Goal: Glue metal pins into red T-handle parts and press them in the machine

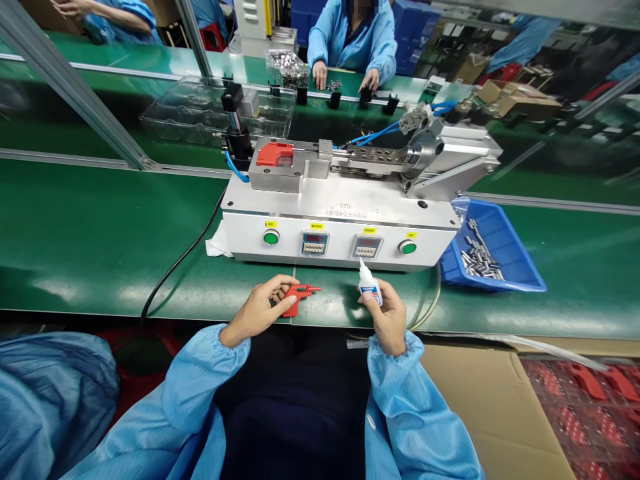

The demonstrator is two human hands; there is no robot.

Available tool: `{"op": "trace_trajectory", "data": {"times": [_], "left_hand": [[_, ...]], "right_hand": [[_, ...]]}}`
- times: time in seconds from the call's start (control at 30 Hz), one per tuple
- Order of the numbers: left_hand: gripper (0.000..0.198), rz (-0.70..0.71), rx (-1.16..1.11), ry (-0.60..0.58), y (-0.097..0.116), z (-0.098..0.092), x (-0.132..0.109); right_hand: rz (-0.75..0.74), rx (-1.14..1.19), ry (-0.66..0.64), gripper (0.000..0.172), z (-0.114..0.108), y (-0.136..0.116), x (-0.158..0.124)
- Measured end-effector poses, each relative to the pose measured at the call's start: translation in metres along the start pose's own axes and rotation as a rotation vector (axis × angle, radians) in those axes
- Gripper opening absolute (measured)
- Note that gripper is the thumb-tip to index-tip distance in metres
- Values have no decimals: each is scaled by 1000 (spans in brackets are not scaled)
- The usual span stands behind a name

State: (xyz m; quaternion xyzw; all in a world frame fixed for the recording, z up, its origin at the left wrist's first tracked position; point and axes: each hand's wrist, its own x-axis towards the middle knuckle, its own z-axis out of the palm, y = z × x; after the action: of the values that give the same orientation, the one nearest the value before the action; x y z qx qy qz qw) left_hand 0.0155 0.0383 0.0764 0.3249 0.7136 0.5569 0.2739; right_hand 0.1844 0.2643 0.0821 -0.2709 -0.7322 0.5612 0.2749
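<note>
My left hand (pixel 260 310) pinches a small red plastic part (pixel 299 296) just above the near edge of the green bench. My right hand (pixel 386 317) is closed round a small white glue bottle (pixel 369 285), held upright with its nozzle pointing up. Both hands sit in front of a white and metal press machine (pixel 345 213). Another red part (pixel 274 153) rests in the fixture on top of the machine at its left end.
A blue bin (pixel 505 250) with several metal pins stands right of the machine. A black cable (pixel 175 267) runs off to the left. Clear plastic trays (pixel 200 110) lie behind. A co-worker in a blue coat (pixel 350 40) works across the belt. A cardboard box (pixel 500 413) with red parts is at lower right.
</note>
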Motion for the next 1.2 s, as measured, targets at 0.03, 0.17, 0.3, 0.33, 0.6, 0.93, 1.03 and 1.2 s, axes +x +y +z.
{"op": "trace_trajectory", "data": {"times": [0.03,0.17,0.3,0.33,0.6,0.93,1.03,1.2], "left_hand": [[28,-5,-12,0,0,0,0],[28,-17,-36,-7,-1,-2,2],[29,-26,-39,-8,0,-2,2],[30,-27,-41,-9,0,-2,2],[30,-29,-52,-13,1,-4,3],[29,-30,-52,-13,4,-5,4],[28,-35,-51,-10,5,-5,3],[29,-51,-57,-14,4,-5,3]], "right_hand": [[-1,12,-15,39,0,0,0],[13,140,-77,43,4,3,-3],[61,248,-63,46,15,5,-6],[71,256,-47,47,18,6,-6],[53,124,20,41,30,10,1],[54,82,44,37,35,20,2],[79,95,32,38,35,16,2],[73,83,36,41,36,13,3]]}}
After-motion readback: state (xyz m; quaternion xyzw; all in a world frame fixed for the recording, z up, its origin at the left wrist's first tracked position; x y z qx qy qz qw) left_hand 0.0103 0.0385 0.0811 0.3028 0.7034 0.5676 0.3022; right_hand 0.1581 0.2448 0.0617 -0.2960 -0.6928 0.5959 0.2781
